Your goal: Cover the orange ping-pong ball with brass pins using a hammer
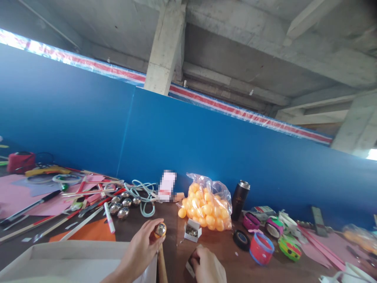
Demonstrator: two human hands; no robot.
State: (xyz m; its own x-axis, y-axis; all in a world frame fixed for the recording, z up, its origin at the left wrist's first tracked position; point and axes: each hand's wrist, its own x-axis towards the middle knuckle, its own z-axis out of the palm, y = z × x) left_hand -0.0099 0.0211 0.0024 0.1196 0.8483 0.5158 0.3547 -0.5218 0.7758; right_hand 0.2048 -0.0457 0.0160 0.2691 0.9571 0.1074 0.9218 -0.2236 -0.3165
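concrete room, cluttered tabletop, one orange ball in hand
below a bare concrete ceiling [235, 51], a blue partition [182, 133] lines the back edge of the dark brown tabletop [253, 273]; a white tray [73, 245] sits toward the near left corner. near the back edge stands a clear bag [223, 188] of plain orange balls [207, 208], seemingly unworked so far. by the near edge, the right hand [210, 267] curls at a small box [190, 269]; i cannot tell whether its fingers pinch it. the left hand [144, 239] has fingers pinching a small orange ball [160, 232] beside the tray's right end, shiny metal showing, so perhaps partly done. metallic bits remain in an open box [191, 237] before the bag.
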